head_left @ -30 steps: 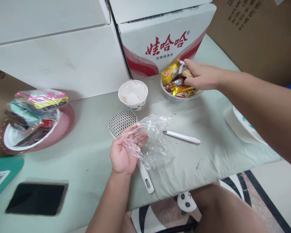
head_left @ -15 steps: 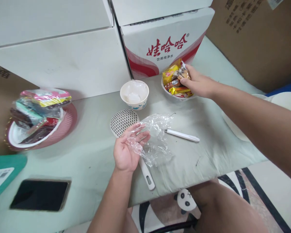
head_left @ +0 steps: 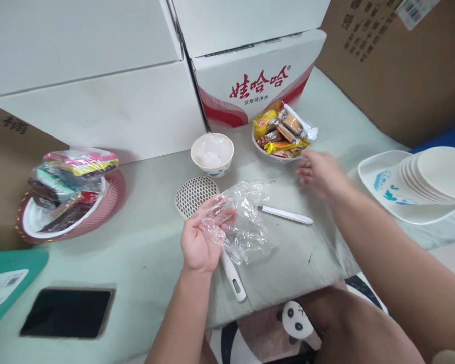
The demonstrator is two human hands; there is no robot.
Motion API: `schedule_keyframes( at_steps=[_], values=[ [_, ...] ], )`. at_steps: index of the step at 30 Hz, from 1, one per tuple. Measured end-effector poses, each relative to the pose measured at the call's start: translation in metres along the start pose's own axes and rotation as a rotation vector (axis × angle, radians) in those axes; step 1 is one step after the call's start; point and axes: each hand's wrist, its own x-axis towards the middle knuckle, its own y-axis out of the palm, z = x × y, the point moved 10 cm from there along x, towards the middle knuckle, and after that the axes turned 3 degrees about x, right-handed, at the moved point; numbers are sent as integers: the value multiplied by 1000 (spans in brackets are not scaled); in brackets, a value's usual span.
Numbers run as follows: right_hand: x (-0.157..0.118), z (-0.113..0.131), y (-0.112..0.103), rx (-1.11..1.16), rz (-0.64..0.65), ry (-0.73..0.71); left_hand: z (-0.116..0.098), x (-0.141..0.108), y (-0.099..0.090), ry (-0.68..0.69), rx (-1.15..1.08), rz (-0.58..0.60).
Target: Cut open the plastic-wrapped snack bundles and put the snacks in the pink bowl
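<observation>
The cookie pack (head_left: 290, 126) lies on top of the heap in the white bowl (head_left: 267, 153). A moment ago the right hand (head_left: 318, 172) was on it. Now that hand has let go and is just beside the bowl, between four and five o'clock. So it seems this pack is put down and the hand is free. It is a bit blurry, fingers a little bent, and I see nothing in it. With the cookie pack, I count at least five packs in the bowl; more may hide below.

At seven o'clock from the bowl is the left hand (head_left: 202, 242), palm up, fingers loose and apart, same as before. One clear bag (head_left: 250, 222) lies over them. I cannot tell if they are inside it.

Farther out from the bowl: at nine o'clock, one small cup (head_left: 212, 164). At eight, one scoop (head_left: 195, 194), partly behind the left hand. At six, one white stick (head_left: 288, 214). At four, one tray (head_left: 368, 174) with one stack of cups (head_left: 396, 187), at least five. Far out, between eight and nine, one pink basin (head_left: 117, 197); at eight, one phone (head_left: 68, 312).
</observation>
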Motion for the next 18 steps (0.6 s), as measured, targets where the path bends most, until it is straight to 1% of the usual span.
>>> schedule_keyframes(
  at_steps=[1,3,5,7,9,13,18],
  values=[
    [-3,-9,7,5,20,67,1,0,1,0,2,8],
    [-6,-15,13,26,-24,130,2,0,2,4,9,23],
    [-5,-14,18,115,-68,168,1,0,2,11,18,30],
    [-2,-9,15,198,-124,170,0,0,2,18,18,28],
    [2,-1,5,249,-176,137,-2,0,2,19,3,14],
    [12,11,-22,306,-265,81,-2,0,4,5,-12,-8],
    [34,23,-51,353,-393,43,0,0,6,4,-1,-20]
  ],
)
